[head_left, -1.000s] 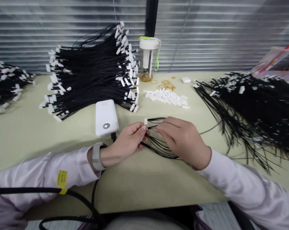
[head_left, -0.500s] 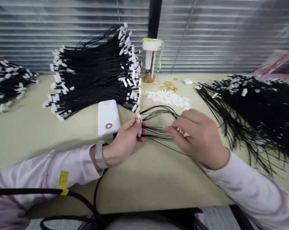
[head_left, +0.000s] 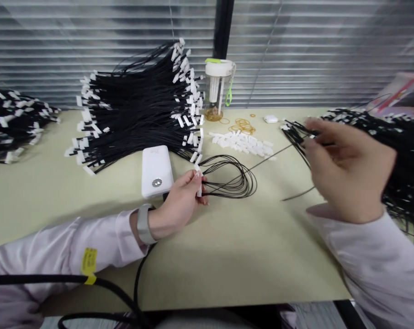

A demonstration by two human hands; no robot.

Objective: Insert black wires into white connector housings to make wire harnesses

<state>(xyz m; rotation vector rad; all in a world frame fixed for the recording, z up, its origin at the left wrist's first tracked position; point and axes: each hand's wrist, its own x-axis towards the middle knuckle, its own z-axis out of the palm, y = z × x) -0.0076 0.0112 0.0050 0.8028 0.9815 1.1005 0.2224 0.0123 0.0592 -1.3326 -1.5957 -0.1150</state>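
Note:
My left hand point(head_left: 179, 201) pinches a white plastic connector point(head_left: 199, 190) between thumb and fingers, just right of the white power bank. Thin black wires point(head_left: 239, 194) run from that connector and curve into a loose coil on the table. One black wire point(head_left: 272, 155) stretches up and right from the coil to my right hand point(head_left: 347, 169). The right hand's thumb and index finger are closed on this wire, in front of the right-hand wire pile; a loose wire end hangs below the hand. The motion slightly blurs these fingers.
A big bundle of black wires with white connectors point(head_left: 135, 105) lies behind the power bank point(head_left: 155, 167). Another bundle point(head_left: 15, 123) is far left, a wire pile point(head_left: 406, 160) right. White connector pieces point(head_left: 243, 143), rubber bands point(head_left: 243, 126) and a bottle point(head_left: 215, 91) stand behind the coil.
My right hand has moved right and up from the coil, drawing one wire out straight. The coil now shows fully. My left hand stays on the connector.

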